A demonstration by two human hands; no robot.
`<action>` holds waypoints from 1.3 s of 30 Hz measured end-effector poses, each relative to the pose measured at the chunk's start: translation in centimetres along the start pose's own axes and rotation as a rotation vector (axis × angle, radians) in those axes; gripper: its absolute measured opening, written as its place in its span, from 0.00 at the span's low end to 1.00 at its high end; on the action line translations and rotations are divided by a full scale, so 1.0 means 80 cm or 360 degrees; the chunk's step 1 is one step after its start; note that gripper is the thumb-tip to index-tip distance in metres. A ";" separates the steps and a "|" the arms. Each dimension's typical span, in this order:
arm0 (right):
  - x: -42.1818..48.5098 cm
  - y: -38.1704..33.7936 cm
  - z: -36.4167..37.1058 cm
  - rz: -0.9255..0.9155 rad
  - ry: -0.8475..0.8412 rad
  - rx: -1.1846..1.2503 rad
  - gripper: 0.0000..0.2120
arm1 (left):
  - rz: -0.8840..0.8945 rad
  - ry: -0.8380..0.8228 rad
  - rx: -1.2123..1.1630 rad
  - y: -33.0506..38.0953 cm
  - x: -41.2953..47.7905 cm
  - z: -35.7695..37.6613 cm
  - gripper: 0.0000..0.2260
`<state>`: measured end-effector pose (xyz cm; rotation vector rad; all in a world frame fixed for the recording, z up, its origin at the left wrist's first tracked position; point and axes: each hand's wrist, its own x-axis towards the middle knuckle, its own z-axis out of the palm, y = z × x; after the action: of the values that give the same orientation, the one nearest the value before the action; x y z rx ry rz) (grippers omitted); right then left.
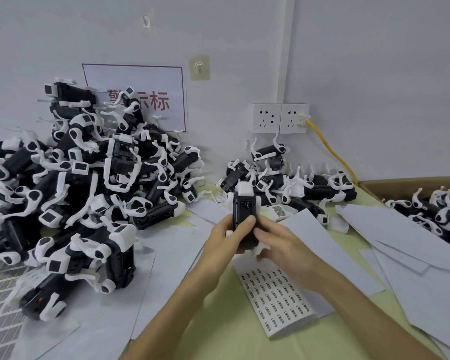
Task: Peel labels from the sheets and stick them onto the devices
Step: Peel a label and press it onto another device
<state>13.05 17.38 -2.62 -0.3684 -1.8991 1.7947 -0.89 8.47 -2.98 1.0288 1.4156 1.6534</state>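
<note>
Both hands are on 1 device [243, 216], held just above the desk [218, 333]. The left hand [225, 237] wraps its side, thumb across the face, and the right hand [283, 245] has its fingers [261, 229] pinching the lower edge. Best move: rub the label down firmly and evenly. The label sheet [276, 300] lies just below.

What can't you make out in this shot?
Head view only.
Label sheet: print too small to read.
Any label on the held device: hidden by left hand and right hand.
Wall sign: text partly covered by the device pile.
Cardboard box: cut off by the right edge.
</note>
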 end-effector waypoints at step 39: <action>0.000 0.014 -0.014 -0.0268 0.0401 -0.0689 0.18 | -0.0188 -0.0399 0.0114 0.013 0.010 -0.059 0.16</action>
<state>13.50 18.46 -3.75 -0.5374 -2.0540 1.1620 -5.51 7.07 -2.27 1.1270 1.3484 1.3465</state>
